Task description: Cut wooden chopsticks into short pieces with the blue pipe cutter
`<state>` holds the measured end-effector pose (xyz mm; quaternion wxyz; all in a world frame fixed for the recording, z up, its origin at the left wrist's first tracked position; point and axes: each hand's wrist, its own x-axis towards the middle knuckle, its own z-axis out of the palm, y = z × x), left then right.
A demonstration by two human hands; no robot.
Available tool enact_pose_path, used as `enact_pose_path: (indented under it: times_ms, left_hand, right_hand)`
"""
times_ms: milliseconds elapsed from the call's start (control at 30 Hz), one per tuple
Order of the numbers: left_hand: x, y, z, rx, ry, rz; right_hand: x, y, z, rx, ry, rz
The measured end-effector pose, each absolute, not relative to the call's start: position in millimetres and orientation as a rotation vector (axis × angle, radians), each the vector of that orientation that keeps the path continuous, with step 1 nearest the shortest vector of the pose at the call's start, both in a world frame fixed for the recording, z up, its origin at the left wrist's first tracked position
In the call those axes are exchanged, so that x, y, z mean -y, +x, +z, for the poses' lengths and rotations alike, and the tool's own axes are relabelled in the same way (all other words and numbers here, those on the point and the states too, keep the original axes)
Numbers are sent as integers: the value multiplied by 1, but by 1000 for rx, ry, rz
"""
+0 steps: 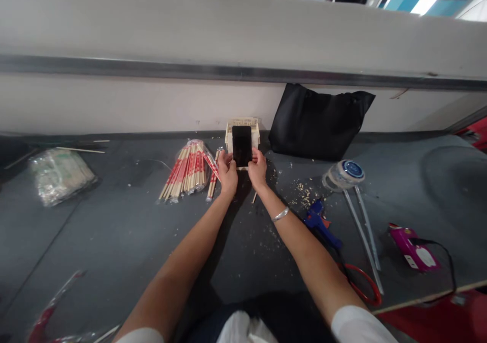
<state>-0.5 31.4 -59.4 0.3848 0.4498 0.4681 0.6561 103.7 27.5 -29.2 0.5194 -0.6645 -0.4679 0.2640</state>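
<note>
A black smartphone (242, 144) stands upright against a small rack of pale wooden sticks (257, 128), near the back wall. My left hand (228, 174) is closed on its lower left edge. Its lower right edge is between the fingers of my right hand (258, 169), which has a silver bangle at the wrist. The phone covers much of the rack's middle. Just left of my left hand lies a wrapped pair of chopsticks (212, 183), beside a plastic bag of chopsticks (187, 170) with red wrappers.
A black bag (319, 122) leans on the wall. To the right are a blue glue gun (321, 224), wood scraps (305, 193), a blue-lidded jar (337, 175), clear glue sticks (363, 231) and a magenta packet (414, 248). A plastic-wrapped bundle (63, 173) sits at left.
</note>
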Motion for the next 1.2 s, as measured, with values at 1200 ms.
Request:
enact_pose_path:
  times_ms: [1200]
  left_hand:
    - [-28,-2,-50,-1060,1140,1551]
  right_hand:
    - [-33,107,-20,1068,-1562,778]
